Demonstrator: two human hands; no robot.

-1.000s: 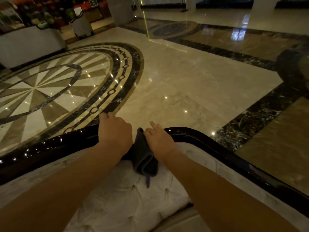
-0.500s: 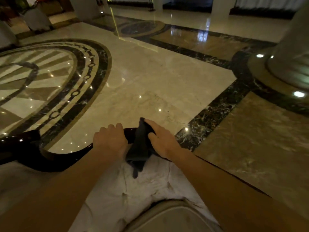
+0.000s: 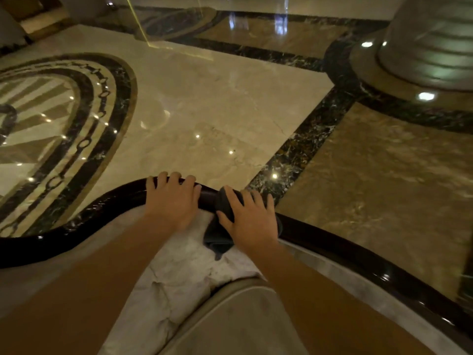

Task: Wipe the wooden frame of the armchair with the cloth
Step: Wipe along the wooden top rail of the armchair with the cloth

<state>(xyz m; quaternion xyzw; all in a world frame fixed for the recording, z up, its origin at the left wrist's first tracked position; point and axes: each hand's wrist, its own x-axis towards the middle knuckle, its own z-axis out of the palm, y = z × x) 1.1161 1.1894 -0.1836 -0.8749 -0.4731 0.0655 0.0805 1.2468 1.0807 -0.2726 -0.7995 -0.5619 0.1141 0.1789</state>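
The armchair's dark glossy wooden frame (image 3: 76, 221) curves across the lower view along the top of the backrest. My left hand (image 3: 174, 198) lies flat on the rail at its crest, fingers curled over the far edge, holding no object. Just to its right, my right hand (image 3: 249, 216) presses a dark grey cloth (image 3: 218, 239) onto the rail. The cloth is folded over the wood, and its tail hangs down on the pale tufted upholstery (image 3: 179, 272). Most of the cloth is hidden under my palm.
Polished marble floor (image 3: 204, 111) lies beyond the chair, with a dark-bordered round inlay (image 3: 84, 129) to the left. A large column base (image 3: 422, 47) stands at the upper right. A beige seat cushion (image 3: 238, 321) fills the bottom centre.
The view has swung right and down. My right hand has slid the cloth rightward along the rail, past the crest. My left hand stays gripping the rail beside it.
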